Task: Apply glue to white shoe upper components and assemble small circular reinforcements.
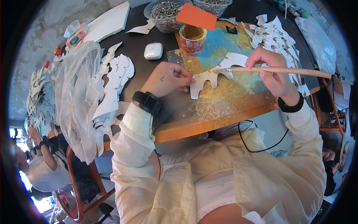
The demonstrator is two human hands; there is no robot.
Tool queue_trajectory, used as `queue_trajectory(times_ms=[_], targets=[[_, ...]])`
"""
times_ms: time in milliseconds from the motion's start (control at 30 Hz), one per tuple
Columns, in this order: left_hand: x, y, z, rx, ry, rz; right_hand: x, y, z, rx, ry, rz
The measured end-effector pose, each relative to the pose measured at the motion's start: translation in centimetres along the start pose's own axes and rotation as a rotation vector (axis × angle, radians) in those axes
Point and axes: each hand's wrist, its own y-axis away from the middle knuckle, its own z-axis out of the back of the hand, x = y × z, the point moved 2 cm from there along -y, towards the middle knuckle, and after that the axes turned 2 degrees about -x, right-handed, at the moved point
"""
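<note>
A white cut piece with a scalloped, toothed edge [204, 79] lies over the stained board in front of me. My left hand [168, 77] pinches its left end between thumb and fingers. In my right hand [271, 71] is a brush with a long wooden handle [298, 70], held nearly level. Its bristle tip touches or hovers just over the upper edge of the white piece; I cannot tell which. Beyond the piece stands a tub [192, 42] with yellowish-brown residue inside, an orange card [196, 16] across its back rim.
Stacked white cut pieces [113, 87] and a crumpled clear plastic bag [77, 100] are at the left. More pieces with metal parts [276, 35] lie at the right. Clear containers of metal rings [166, 15] stand at the back, near a white case [153, 51]. Another person [48, 168] is at far left.
</note>
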Motion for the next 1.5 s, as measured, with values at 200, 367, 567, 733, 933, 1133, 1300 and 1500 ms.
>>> queue_trajectory(times_ms=[200, 367, 567, 733, 933, 1133, 1300, 1500], targets=[[0.0, -0.1, 0.0, 0.001, 0.021, 0.001, -0.2, -0.1, -0.7, 0.043, 0.009, 0.043], [-0.3, 0.1, 0.0, -0.007, 0.018, -0.010, 0.1, -0.3, -1.0, 0.018, -0.078, 0.026], [-0.2, 0.1, -0.1, -0.005, 0.015, -0.012, -0.3, -0.2, -0.9, 0.035, -0.029, 0.023], [0.0, 0.0, -0.1, -0.002, 0.021, -0.035, -0.1, -0.4, -0.5, -0.015, 0.031, 0.011], [-0.1, -0.1, 0.0, -0.003, 0.028, -0.015, 0.0, -0.5, -1.7, -0.067, -0.026, 0.070], [-0.2, 0.1, 0.0, -0.015, -0.002, -0.015, -0.5, -0.4, -0.5, 0.038, -0.062, 0.023], [-0.1, 0.0, 0.0, -0.003, 0.004, -0.022, -0.8, -0.6, -1.7, -0.097, -0.125, 0.027], [0.0, 0.0, 0.1, -0.002, -0.010, -0.029, -1.2, -0.4, -0.3, 0.000, -0.039, -0.019]])
